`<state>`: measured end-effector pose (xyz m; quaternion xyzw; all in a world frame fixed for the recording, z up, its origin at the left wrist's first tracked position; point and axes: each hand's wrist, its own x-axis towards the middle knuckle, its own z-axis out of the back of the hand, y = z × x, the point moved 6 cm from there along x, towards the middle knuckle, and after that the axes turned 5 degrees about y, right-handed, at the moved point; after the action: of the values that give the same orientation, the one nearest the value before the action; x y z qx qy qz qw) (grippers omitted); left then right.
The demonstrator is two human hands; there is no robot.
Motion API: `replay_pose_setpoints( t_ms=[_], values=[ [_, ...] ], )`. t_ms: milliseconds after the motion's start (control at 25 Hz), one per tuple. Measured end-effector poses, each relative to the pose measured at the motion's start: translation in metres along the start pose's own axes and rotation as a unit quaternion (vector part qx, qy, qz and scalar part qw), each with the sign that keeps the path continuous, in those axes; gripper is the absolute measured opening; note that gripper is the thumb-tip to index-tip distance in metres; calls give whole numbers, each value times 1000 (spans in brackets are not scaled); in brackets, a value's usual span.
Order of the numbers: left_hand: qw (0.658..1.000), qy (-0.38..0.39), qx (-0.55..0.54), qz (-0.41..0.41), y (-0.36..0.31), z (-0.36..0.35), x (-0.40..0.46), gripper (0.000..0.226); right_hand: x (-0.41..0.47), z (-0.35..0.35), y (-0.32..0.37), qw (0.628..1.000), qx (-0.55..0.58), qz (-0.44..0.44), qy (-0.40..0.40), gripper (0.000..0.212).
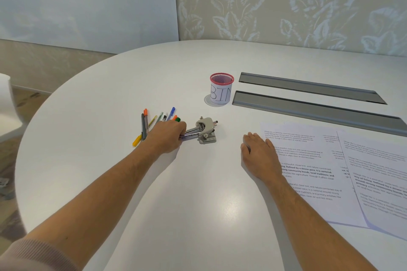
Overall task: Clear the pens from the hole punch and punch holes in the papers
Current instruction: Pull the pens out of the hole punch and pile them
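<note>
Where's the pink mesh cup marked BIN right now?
In the head view, the pink mesh cup stands upright mid-table, beyond the hole punch and just left of the two grey slots.

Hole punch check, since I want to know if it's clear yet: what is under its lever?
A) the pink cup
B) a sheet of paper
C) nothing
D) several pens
D: several pens lie through the hole punch under its lever, and the left hand grips their near ends.
</note>
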<state>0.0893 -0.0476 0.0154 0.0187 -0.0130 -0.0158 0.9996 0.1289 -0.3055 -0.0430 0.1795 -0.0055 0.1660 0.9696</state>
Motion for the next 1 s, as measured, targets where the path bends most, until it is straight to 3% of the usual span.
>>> replay_pose_setpoints(
  t_ms=[360, 600, 1000],
  values=[
    [998, -54, 25, -20, 4, -4, -7, 11, 1, -2, -1, 1000, -7, 1, 0, 40],
    [999, -37, 11, -12, 14, -8, -11, 12, 1, -1, -1, 1000, -5, 2, -7, 37],
    [994, 24, 102, 21, 20, -7, -20, 13, 2, -3, -2, 1000, -11, 4, -1, 37]
  ],
)
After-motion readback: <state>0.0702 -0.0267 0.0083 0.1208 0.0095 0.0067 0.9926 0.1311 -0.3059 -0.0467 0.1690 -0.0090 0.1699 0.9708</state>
